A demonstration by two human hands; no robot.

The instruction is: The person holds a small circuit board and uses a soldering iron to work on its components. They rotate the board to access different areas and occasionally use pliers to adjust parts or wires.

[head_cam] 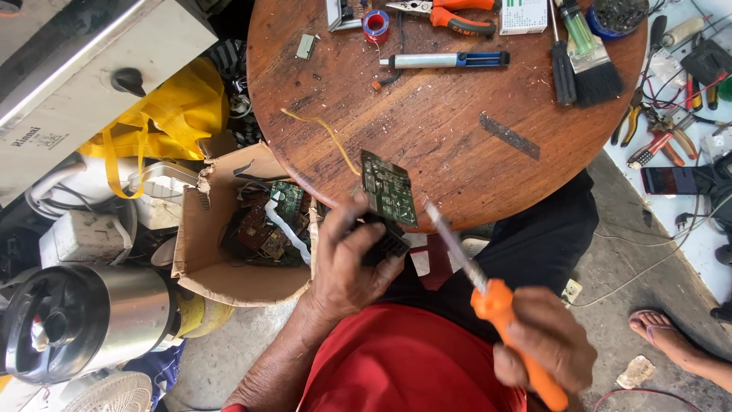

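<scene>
Taking the round wooden table [450,130] as the landmark: far off its left edge a steel pot [84,320] is lying on its side on the floor, with a white appliance [84,69] bearing a dark printed label sitting above it. Closer to the table a yellow bag [164,114] is slumping, and just under the table's lower left rim a torn cardboard box [206,252] is holding old circuit boards.

At the table's near edge the left hand [347,263] is gripping a green circuit board [389,187], its fingers clenching around the black part on the board's lower end; the board is standing tilted, overlapping the table rim. A thin yellow wire [324,130] is trailing from the board's upper corner across the tabletop.

Right of the board, the right hand [545,351] is closing its fingers around the orange handle of a soldering iron [476,278], whose blurred metal tip is pointing up near the board's right edge.

Along the table's far edge a red tape roll [376,25], a blue and silver solder sucker [446,60], orange pliers [457,19] and a small white box with green print [524,15] are lying. Toward the table's right rim a black brush [595,69] is resting.
</scene>
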